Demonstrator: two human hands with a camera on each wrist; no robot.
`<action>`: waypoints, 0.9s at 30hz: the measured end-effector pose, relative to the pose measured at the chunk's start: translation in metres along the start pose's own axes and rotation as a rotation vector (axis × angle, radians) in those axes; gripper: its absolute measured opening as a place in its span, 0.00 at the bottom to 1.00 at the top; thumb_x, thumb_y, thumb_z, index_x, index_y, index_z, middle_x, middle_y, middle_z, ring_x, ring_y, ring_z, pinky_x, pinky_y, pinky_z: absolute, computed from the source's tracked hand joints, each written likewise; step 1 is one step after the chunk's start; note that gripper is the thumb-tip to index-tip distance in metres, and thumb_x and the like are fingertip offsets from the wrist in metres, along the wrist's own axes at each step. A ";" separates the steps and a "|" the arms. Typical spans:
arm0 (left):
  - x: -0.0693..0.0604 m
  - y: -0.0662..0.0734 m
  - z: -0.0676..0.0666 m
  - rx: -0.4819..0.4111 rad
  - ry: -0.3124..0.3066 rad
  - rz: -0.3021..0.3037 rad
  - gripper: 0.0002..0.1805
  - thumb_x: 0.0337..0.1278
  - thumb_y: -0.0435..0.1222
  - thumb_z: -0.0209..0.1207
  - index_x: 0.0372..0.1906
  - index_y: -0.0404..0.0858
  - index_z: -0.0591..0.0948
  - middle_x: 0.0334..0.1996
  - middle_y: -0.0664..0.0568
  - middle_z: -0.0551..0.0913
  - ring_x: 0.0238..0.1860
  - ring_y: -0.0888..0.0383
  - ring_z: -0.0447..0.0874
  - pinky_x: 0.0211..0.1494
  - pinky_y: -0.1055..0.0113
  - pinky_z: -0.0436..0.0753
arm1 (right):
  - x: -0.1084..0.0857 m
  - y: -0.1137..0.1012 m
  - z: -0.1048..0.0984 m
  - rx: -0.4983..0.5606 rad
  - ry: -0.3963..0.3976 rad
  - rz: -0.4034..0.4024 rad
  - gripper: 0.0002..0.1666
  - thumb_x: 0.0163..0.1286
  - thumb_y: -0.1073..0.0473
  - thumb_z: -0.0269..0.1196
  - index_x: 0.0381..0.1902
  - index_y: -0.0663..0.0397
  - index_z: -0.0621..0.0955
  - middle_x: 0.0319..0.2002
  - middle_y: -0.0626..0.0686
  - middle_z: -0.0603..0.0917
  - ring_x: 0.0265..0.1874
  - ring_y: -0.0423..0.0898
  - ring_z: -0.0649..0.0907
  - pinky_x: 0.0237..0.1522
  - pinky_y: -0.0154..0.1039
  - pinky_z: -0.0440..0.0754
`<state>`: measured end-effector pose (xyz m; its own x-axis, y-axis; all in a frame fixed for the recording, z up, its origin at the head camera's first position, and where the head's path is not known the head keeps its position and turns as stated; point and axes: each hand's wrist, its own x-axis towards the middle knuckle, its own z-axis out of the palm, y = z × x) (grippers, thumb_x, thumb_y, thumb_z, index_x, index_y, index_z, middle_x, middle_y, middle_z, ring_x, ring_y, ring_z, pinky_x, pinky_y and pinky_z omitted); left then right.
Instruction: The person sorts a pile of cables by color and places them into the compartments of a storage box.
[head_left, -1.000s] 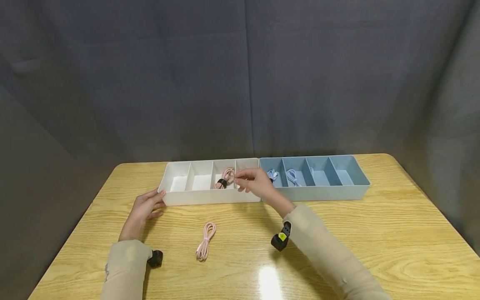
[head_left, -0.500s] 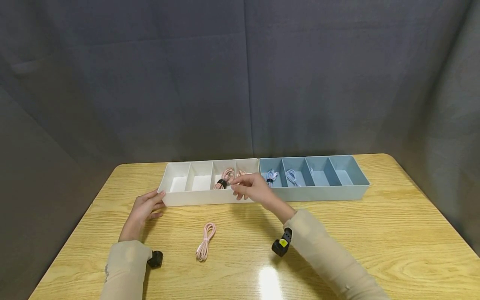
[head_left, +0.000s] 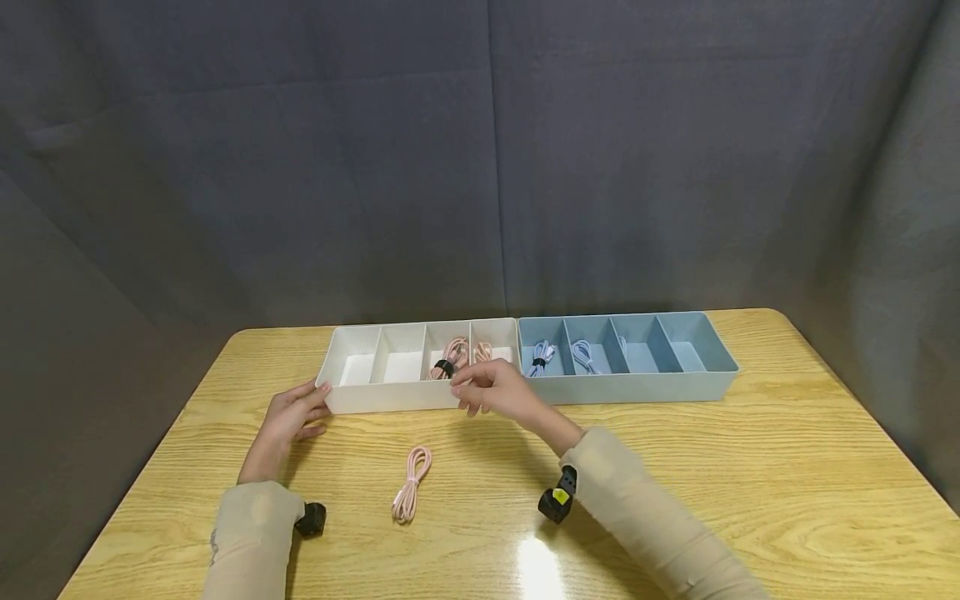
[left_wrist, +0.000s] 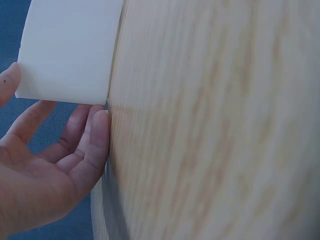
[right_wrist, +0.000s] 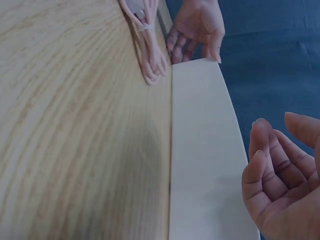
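My left hand (head_left: 288, 412) holds the left end of a long white divided organizer box (head_left: 397, 395), its thumb (left_wrist: 11, 80) at the rim corner and its fingers against the end wall. My right hand (head_left: 497, 390) is in front of the same box, with nothing between its loosely bent fingers (right_wrist: 260, 135). A pink cable bundle with a black strap (head_left: 447, 360) lies in the third compartment from the left. Another pink cable (head_left: 483, 352) is in the rightmost one, partly hidden by the wall. The two left compartments hold nothing visible.
A blue divided organizer box (head_left: 645, 387) adjoins the white one on the right. It holds a strapped blue cable (head_left: 542, 357), a looped blue cable (head_left: 583, 355) and a partly hidden one. A tied pink cable (head_left: 412, 483) lies on the wooden table (head_left: 810, 483) between the forearms.
My right hand has drawn back from the rightmost white compartment, moving toward me and slightly left. The pink cable there has come into view. My left hand has stayed at the box's end.
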<state>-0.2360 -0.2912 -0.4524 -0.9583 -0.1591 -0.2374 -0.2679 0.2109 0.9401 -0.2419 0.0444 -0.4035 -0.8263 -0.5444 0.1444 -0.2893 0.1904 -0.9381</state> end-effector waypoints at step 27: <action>-0.022 0.023 0.003 0.045 -0.025 0.000 0.39 0.58 0.53 0.54 0.67 0.33 0.60 0.44 0.49 0.80 0.39 0.64 0.79 0.40 0.67 0.81 | 0.008 0.016 0.029 -0.083 -0.163 0.005 0.17 0.53 0.68 0.67 0.39 0.74 0.79 0.21 0.59 0.82 0.19 0.60 0.80 0.20 0.34 0.78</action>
<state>-0.2218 -0.2804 -0.4259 -0.9603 -0.1353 -0.2438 -0.2715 0.2543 0.9282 -0.2395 0.0196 -0.4268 -0.7405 -0.6672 0.0807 -0.3300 0.2564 -0.9085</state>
